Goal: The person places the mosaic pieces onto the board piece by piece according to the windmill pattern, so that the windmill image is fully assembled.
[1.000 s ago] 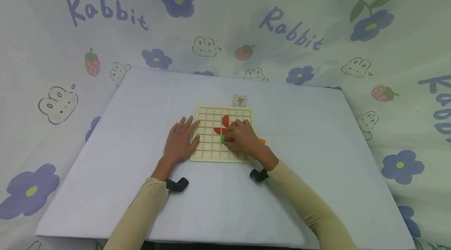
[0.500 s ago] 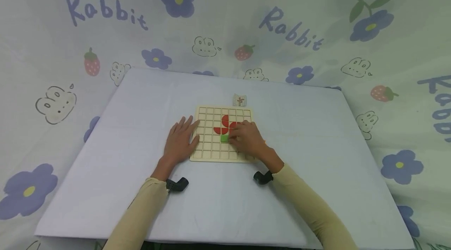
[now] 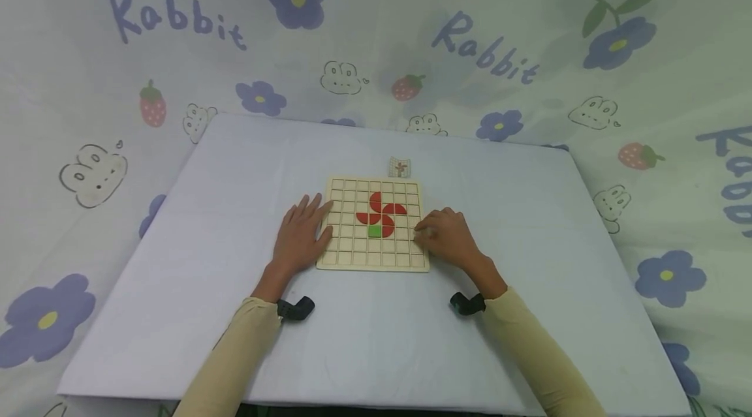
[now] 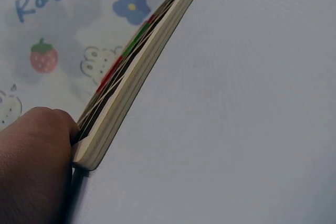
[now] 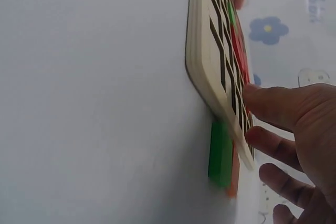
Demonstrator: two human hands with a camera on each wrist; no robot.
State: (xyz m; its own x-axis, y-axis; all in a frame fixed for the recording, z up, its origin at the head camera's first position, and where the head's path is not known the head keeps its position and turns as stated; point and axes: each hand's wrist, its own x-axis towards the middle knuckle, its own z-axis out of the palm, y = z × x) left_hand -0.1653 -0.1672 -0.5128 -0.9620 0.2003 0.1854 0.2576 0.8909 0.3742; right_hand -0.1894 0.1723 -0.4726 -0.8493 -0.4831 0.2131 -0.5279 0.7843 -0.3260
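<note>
A wooden grid board (image 3: 352, 241) lies flat on the white table. Four-lobed like a pinwheel, several red quarter-round pieces (image 3: 388, 228) fill cells near its middle, with a green square piece (image 3: 375, 231) at the lower left of them. My left hand (image 3: 298, 237) rests at the board's left edge, fingers spread. Over the right edge is my right hand (image 3: 449, 234), thumb and fingers apart with nothing seen between them. Below that hand, in the right wrist view, a green block (image 5: 220, 153) and an orange block (image 5: 234, 174) sit beside the board; the head view hides them.
Behind the board lies a small card (image 3: 400, 167) with a reddish pinwheel pattern on a grid. A patterned cloth (image 3: 364, 38) hangs behind the white table (image 3: 517, 208). Black wrist devices (image 3: 468, 303) sit at both sleeves.
My right hand has moved right, from the middle of the board to its right edge, uncovering the red pieces and the green square. The left hand has stayed in place.
</note>
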